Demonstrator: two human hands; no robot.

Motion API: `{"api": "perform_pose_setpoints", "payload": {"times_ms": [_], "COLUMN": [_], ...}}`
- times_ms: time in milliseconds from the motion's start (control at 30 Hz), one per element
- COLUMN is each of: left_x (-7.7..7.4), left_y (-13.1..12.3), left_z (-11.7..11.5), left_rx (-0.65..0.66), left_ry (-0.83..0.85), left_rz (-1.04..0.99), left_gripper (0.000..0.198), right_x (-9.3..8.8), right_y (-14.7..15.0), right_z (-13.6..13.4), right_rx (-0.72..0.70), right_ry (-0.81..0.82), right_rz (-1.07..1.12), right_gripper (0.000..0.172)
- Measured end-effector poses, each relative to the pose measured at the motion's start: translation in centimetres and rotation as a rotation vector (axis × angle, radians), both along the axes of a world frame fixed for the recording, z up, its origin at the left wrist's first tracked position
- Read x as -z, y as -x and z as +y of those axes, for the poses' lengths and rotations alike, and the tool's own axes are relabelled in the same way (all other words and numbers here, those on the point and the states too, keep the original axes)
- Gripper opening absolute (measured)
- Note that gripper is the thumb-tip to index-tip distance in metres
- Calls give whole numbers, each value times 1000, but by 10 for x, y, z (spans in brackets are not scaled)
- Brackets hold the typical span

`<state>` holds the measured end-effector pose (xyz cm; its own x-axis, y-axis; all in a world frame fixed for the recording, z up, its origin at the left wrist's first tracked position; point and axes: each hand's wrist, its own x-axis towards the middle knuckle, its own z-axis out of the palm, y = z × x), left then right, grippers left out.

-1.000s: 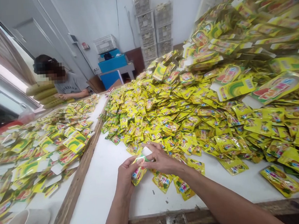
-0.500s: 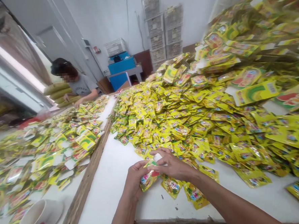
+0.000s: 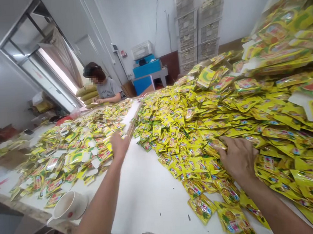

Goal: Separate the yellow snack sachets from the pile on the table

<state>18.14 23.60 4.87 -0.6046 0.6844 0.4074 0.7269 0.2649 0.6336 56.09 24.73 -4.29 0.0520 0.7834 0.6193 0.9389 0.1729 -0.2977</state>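
Observation:
My left hand (image 3: 119, 144) is smeared by motion at the right edge of a heap of small flat printed cartons (image 3: 76, 157), yellow and green with white flaps. Its fingers are hard to make out, and whether it holds a carton does not show. On the right, my right hand (image 3: 238, 156) presses into a large heap of shiny yellow sachets (image 3: 189, 125). Its fingers are bent around a sachet (image 3: 213, 145), with the fingertips partly hidden. Several loose sachets (image 3: 202, 208) lie on the white tabletop (image 3: 142, 199) near me.
A wooden strip (image 3: 132, 127) divides the two heaps. A white mug (image 3: 70, 207) stands at the near left. Across the table a person (image 3: 108, 88) works at the carton heap. Stacked crates (image 3: 187, 30) and a blue box (image 3: 147, 69) are by the wall. More cartons (image 3: 275, 58) lie atop the sachets.
My hands were together over a carton and a sachet; now they are apart. The left went to the carton heap, the right to the sachet heap. The view has swung left.

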Motion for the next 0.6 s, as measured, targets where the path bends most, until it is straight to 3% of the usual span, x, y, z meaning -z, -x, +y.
{"api": "perform_pose_setpoints", "payload": {"times_ms": [133,233,300,367,433,533,600], "left_x": [54,78,83,82,79,75,74], "left_y": [-28,-34,-33,-33,-39,-61,-81], "left_z": [25,31,29,22,12,-9,-26], "left_rx": [169,185,170,157,168,251,333], "left_ry": [130,157,137,100,69,60,83], "left_rz": [-108,-185,-232,-291,-379,-554,-670], "left_gripper": [28,14,11,8,5,17,24], "right_x": [-1,-8,-12,-12,-10,-7,-5], "right_y": [4,9,16,26,38,55,63], "right_z": [-2,-6,-11,-18,-26,-32,-35], "right_rx": [-153,-297,-347,-411,-476,-508,-520], "right_ry": [-82,-158,-187,-108,116,485,608], "right_rz": [-23,40,161,314,434,571,694], "right_gripper": [21,17,15,15,21,29,33]}}
